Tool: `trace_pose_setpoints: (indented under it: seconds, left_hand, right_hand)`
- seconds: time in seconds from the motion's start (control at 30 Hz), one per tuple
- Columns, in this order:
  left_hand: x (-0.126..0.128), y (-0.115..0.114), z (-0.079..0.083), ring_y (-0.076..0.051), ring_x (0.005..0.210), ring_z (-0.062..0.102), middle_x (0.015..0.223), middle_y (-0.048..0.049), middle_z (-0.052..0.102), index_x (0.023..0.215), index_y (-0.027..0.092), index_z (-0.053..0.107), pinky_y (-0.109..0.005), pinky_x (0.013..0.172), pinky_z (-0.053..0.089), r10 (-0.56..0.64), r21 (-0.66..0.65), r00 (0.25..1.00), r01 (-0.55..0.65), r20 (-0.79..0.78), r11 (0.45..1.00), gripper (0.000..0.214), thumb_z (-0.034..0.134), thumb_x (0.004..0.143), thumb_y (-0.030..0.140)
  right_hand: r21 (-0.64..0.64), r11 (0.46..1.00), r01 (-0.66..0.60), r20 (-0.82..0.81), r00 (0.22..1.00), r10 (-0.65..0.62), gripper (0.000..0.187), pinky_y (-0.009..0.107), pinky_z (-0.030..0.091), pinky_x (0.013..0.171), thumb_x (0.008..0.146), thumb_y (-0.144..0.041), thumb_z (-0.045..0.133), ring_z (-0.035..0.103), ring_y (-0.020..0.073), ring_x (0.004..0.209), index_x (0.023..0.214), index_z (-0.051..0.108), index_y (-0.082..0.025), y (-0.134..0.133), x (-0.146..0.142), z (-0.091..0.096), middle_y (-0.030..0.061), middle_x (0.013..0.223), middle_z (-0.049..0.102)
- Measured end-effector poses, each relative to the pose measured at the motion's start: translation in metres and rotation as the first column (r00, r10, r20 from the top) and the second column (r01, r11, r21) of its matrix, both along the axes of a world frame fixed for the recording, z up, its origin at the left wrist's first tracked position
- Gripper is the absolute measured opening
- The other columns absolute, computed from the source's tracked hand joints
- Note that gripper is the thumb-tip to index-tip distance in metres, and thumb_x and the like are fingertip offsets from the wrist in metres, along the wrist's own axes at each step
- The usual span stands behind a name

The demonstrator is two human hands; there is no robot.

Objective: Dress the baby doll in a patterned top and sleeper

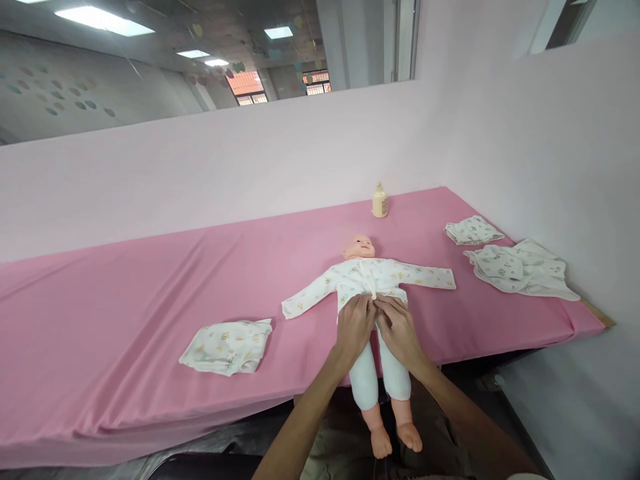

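Near the far edge of the surface [150, 300] stands a pump bottle [380, 203], fill level not discernible from here, while the doll [365, 373] lies across the near edge, waist obscured by the left hand [355, 323] and right hand [399, 327], both sets of fingers [364, 305] clamped on its shirt [353, 277].

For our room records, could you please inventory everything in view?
doll: 1, pinkish, partly on sheet
shirt: 1, patterned white, on doll
trousers: 1 pair, white, on doll
bottle: 1, cream, near wall
cloth: 1, patterned white, left
cloths: 2, patterned white, right
sheet: 1, pink, beneath doll
walls: 2, pale, behind, right
glass panel: 1, grey, back wall
forearms: 2, bare, bottom centre
left hand: 1, bare, at shirt
right hand: 1, bare, at shirt
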State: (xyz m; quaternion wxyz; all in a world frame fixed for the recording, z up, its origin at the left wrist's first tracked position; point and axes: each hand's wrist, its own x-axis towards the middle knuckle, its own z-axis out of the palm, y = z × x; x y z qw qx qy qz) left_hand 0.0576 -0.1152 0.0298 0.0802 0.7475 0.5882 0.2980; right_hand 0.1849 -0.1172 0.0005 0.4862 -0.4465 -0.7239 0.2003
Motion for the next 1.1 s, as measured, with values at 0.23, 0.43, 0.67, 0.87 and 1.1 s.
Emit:
trace_pose_setpoints:
  seconds: [0.23, 0.43, 0.67, 0.87, 1.1]
  left_hand:
    - [0.004, 0.003, 0.003, -0.017, 0.079, 0.061, 0.084, -0.0020, 0.069, 0.081, 0.019, 0.060, -0.028, 0.068, 0.042, 0.099, -0.082, 0.972, -0.083, 0.215, 0.993, 0.023, 0.041, 0.093, 0.022]
    - [0.001, 0.005, 0.013, -0.014, 0.072, 0.058, 0.075, 0.0007, 0.065, 0.074, 0.019, 0.059, -0.026, 0.067, 0.042, 0.118, -0.244, 0.889, -0.007, 0.443, 0.970, 0.024, 0.043, 0.089, 0.028]
    - [-0.004, 0.010, 0.015, -0.014, 0.072, 0.055, 0.074, 0.0005, 0.059, 0.074, 0.018, 0.055, -0.026, 0.067, 0.042, 0.172, -0.367, 0.818, 0.052, 0.548, 0.929, 0.023, 0.043, 0.089, 0.032]
    - [0.001, 0.008, 0.020, -0.016, 0.078, 0.059, 0.081, -0.0016, 0.064, 0.076, 0.019, 0.054, -0.029, 0.072, 0.043, 0.159, -0.362, 0.864, 0.028, 0.477, 0.932, 0.021, 0.040, 0.089, 0.027]
    - [0.001, -0.009, 0.012, -0.019, 0.081, 0.057, 0.084, -0.0033, 0.063, 0.080, 0.020, 0.054, -0.032, 0.072, 0.045, 0.166, -0.163, 0.973, -0.141, 0.157, 0.976, 0.017, 0.042, 0.091, 0.026]
  right_hand:
    - [-0.114, 0.993, 0.037, -0.119, 0.992, -0.050, 0.038, 0.042, 0.052, 0.093, 0.088, -0.015, 0.044, 0.061, 0.0216, 0.107, 0.124, 0.058, -0.018, -0.003, 0.001, 0.003, 0.0098, 0.115, 0.067]
    - [0.001, 1.000, -0.011, -0.053, 0.999, 0.011, 0.036, 0.042, 0.050, 0.095, 0.091, -0.013, 0.041, 0.059, 0.0219, 0.108, 0.120, 0.061, -0.019, -0.003, -0.001, 0.004, 0.0089, 0.112, 0.068]
    - [0.052, 0.998, -0.027, -0.071, 0.997, 0.030, 0.036, 0.042, 0.049, 0.096, 0.091, -0.011, 0.041, 0.058, 0.0219, 0.110, 0.116, 0.064, -0.023, -0.003, -0.002, 0.000, 0.0071, 0.114, 0.067]
    - [0.059, 0.998, -0.029, -0.069, 0.997, 0.033, 0.031, 0.042, 0.048, 0.094, 0.089, -0.009, 0.041, 0.058, 0.0220, 0.108, 0.099, 0.067, -0.022, -0.005, 0.000, -0.004, 0.0063, 0.113, 0.067]
    - [-0.009, 0.999, 0.039, -0.088, 0.995, -0.040, 0.033, 0.044, 0.049, 0.095, 0.090, -0.017, 0.046, 0.059, 0.0227, 0.109, 0.119, 0.060, -0.022, -0.010, 0.009, -0.008, 0.0074, 0.114, 0.067]
